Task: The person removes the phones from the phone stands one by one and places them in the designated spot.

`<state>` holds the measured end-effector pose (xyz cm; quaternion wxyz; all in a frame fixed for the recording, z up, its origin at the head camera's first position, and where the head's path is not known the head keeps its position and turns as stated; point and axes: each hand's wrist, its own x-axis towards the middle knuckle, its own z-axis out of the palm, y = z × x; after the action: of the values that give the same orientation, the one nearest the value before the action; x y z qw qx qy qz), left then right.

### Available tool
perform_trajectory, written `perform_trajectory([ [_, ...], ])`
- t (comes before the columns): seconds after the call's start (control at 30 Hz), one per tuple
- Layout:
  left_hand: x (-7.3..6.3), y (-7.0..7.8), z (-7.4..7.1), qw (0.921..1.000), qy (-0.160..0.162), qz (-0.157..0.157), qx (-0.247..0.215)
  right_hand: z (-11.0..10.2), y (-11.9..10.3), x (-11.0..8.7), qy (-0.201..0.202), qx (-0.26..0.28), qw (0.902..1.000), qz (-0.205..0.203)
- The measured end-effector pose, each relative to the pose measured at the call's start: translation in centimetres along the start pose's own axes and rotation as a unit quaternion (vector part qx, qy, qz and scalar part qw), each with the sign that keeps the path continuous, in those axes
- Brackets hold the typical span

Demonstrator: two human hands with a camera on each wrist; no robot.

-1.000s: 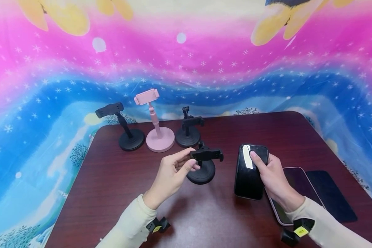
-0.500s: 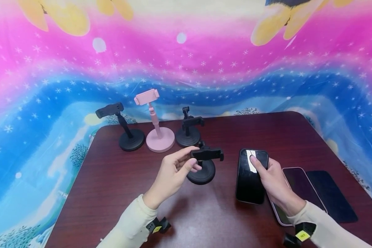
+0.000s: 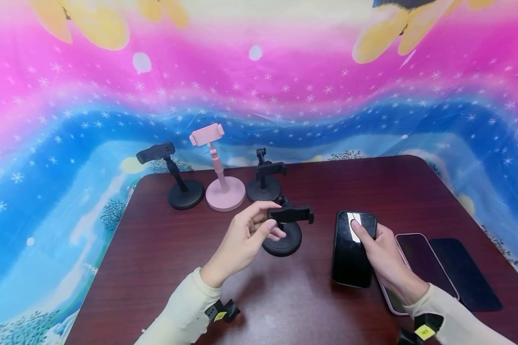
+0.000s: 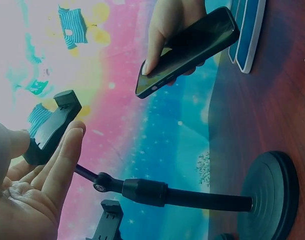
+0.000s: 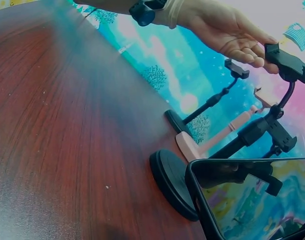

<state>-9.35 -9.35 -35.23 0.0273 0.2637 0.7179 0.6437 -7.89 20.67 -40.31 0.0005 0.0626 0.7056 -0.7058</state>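
My left hand pinches the left end of the clamp on a black phone stand, thumb in front and fingers behind. The stand's round base rests on the table, and its clamp holds nothing. To the right, my right hand grips a black smartphone by its right edge, thumb lying on the glossy screen. In the left wrist view this smartphone is held up above the table, apart from the stand. The right wrist view shows the phone's screen reflecting the clamp.
Behind stand a black phone stand, a pink phone stand and another black phone stand. Two more phones lie on the table at right: one pale-edged phone and one dark phone. A patterned cloth hangs behind the table.
My right hand has lowered the smartphone slightly toward me. The left hand keeps its pinch on the clamp, and the stands have stayed in place.
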Motion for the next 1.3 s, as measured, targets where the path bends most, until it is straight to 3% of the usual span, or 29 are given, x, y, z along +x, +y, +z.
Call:
perform_trajectory([
  [0.17,0.0,0.2,0.1,0.9998,0.008,-0.011,0.010,-0.2,0.2,-0.1,-0.003,-0.003,1.0000,-0.003],
  [0.43,0.2,0.6,0.7,0.9995,0.029,0.003,-0.014,-0.5,0.5,-0.2,0.007,-0.050,0.9985,-0.021],
  [0.63,0.6,0.5,0.8,0.9979,0.055,0.012,-0.031,-0.9,0.6,-0.4,-0.002,-0.045,0.9989,-0.012],
  [0.97,1.9,0.6,1.1,0.9959,0.061,0.040,-0.053,-1.4,0.6,-0.2,0.009,-0.043,0.9989,-0.013],
  [1.3,3.9,0.8,2.0,0.9921,0.068,0.062,-0.086,-2.3,0.7,-0.2,0.026,-0.107,0.9935,-0.027],
])
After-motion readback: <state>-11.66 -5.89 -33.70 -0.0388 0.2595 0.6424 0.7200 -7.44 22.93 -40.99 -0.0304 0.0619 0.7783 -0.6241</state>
